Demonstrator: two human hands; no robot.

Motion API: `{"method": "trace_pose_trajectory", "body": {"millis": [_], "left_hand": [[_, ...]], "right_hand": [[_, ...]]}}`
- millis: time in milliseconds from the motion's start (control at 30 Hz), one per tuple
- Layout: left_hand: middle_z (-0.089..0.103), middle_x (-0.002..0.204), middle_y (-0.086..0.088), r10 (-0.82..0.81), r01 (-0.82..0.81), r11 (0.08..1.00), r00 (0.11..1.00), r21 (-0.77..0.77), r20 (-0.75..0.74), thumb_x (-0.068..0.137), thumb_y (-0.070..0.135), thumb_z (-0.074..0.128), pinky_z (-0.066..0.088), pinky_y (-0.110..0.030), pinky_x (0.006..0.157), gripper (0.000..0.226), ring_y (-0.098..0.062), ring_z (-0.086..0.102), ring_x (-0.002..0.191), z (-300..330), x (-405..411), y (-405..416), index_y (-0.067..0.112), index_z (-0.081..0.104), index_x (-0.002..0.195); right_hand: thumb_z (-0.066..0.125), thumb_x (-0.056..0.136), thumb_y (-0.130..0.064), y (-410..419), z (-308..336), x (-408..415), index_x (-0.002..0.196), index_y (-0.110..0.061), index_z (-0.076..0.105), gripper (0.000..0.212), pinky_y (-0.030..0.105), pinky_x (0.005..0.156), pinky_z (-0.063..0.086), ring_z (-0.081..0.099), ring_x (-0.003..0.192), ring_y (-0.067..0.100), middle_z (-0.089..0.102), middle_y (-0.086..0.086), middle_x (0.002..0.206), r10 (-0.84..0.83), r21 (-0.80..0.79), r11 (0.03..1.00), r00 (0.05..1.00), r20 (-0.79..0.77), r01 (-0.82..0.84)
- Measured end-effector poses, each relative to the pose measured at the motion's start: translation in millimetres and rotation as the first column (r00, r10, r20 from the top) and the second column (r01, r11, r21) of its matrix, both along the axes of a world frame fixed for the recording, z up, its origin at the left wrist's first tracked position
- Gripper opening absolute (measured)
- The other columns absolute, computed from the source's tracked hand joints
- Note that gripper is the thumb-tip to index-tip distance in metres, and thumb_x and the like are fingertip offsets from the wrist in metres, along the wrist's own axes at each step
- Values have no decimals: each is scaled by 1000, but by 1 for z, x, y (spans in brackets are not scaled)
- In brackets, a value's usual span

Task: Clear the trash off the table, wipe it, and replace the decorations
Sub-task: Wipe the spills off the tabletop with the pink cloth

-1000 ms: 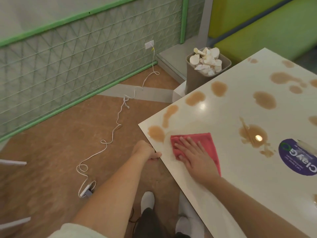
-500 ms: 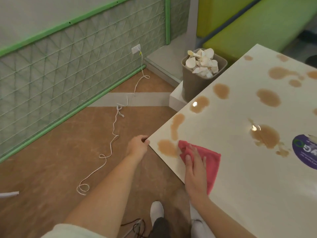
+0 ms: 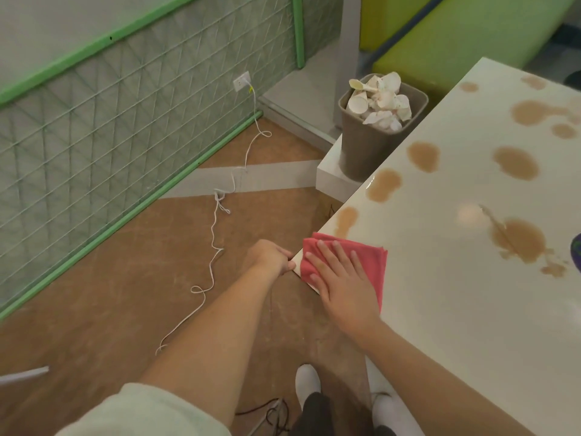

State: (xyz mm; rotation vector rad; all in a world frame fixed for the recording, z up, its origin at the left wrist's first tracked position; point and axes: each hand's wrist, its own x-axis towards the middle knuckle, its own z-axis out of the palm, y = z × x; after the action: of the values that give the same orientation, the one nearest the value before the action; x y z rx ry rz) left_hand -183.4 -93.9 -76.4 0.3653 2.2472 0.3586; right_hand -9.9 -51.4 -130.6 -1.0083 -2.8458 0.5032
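Table corner stain gone under red cloth.

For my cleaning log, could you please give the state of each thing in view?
table: stained with brown spills, partly wiped
pink cloth: flat at the table corner, under the right hand
left hand: grips the table edge
bin: full of crumpled trash
white cable: plugged into the wall socket

My purple sticker on the counter is cut off at the frame's edge; my left fingers curl under the counter's corner, partly hidden.
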Motion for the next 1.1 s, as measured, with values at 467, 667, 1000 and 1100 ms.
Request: {"method": "trace_pose_trajectory", "body": {"millis": [467,667,1000,1100], "left_hand": [[67,67,7,-49,49,999,998,13,-26,80,12,75,49,-18,61,15,-9,61,52,-4,-6,9,23,77,89],[69,77,14,-118,119,989,993,87,-9,76,9,74,46,-19,66,26,-5,63,68,-8,-9,5,33,74,86],[72,92,8,-243,239,967,969,90,44,68,-8,65,55,-22,77,42,-9,69,88,-7,-12,19,28,71,88],[68,99,7,-338,321,936,934,143,116,69,-18,61,54,-25,81,57,-12,64,99,-4,-15,25,18,69,112]], "right_hand": [[20,103,-41,-10,-4,-12,149,-27,38,52,41,120,9,18,149,18,27,-4,160,-145,17,989,989,31,145],[17,100,-38,10,-1,27,147,-21,42,56,40,122,9,16,149,17,27,-4,159,-407,54,912,913,17,406],[15,98,-44,28,0,22,150,-26,36,59,32,119,-3,16,150,16,23,-6,160,-254,-29,967,967,33,254],[17,100,-42,46,0,51,149,-24,39,56,36,122,1,13,150,14,24,-5,160,-341,0,940,940,0,341]]}}
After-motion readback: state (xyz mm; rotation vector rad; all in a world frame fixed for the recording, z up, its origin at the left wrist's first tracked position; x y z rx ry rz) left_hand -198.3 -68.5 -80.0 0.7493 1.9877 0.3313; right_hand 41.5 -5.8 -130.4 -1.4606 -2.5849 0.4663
